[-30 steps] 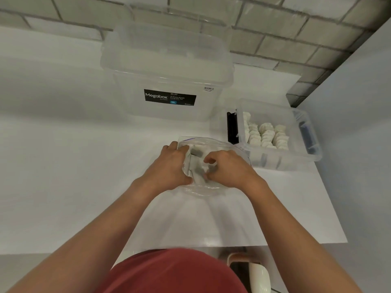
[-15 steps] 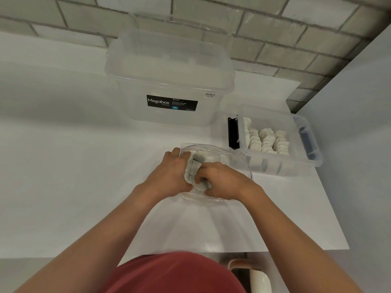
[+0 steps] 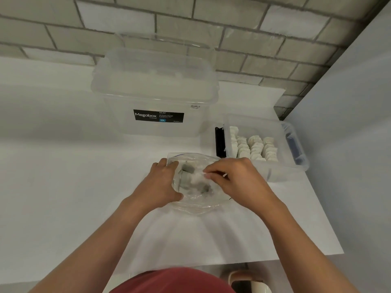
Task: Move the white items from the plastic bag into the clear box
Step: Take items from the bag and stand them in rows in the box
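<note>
A clear plastic bag (image 3: 196, 205) lies on the white table in front of me, with white and grey items (image 3: 191, 176) inside. My left hand (image 3: 163, 185) grips the bag's left edge and holds its mouth apart. My right hand (image 3: 234, 180) is at the bag's right side, fingertips pinched on a white item (image 3: 198, 176) at the mouth. To the right stands the small clear box (image 3: 289, 166), holding several rows of white items (image 3: 254, 148).
A large clear Megabox tub (image 3: 156, 89) with a lid stands behind the bag against the brick wall. A grey wall runs along the right. The table's front edge ends near my body, with a white and dark object (image 3: 247, 282) below it.
My right hand has moved from pressing on the bag's middle to its right side, fingers now pinching a white item. The left hand has stayed on the bag's left edge.
</note>
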### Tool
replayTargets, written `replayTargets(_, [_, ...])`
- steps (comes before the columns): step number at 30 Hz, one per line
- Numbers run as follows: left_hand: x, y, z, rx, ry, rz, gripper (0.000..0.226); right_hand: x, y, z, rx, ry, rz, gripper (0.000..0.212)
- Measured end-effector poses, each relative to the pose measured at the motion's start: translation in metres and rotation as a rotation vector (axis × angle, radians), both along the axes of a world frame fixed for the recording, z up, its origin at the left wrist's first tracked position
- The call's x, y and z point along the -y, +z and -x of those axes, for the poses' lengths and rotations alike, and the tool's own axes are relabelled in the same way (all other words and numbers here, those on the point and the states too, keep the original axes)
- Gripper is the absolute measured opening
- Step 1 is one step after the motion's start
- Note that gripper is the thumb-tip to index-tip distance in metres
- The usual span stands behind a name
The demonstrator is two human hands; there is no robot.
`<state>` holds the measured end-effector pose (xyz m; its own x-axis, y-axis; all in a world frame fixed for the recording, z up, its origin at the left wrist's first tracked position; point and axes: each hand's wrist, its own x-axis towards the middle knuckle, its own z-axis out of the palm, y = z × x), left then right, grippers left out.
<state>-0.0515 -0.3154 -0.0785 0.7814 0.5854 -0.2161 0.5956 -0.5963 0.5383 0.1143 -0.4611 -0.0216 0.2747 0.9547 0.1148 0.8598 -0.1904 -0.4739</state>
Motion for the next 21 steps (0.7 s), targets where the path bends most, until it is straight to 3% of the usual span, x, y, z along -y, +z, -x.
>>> replayTargets(4, [0.0,0.0,-0.001,0.002,0.026,0.005,0.082,0.013,0.041,-0.034,-0.08,-0.267,-0.348,0.005])
replayTargets(6, [0.0,0.001,-0.001,0.0,0.029,0.004,0.086,0.008,0.045,-0.056,-0.032,-0.348,-0.387,0.007])
replayTargets(10, [0.0,0.003,0.002,-0.001,0.048,-0.007,0.094,-0.008,0.032,-0.098,0.113,-0.412,-0.063,0.013])
replayTargets(16, [0.003,0.003,0.005,-0.007,0.078,-0.018,0.097,-0.025,0.007,-0.124,-0.041,-0.298,0.386,0.014])
replayTargets(21, [0.003,0.0,0.003,-0.01,0.085,-0.026,0.096,-0.041,-0.01,-0.13,-0.082,-0.336,0.35,0.009])
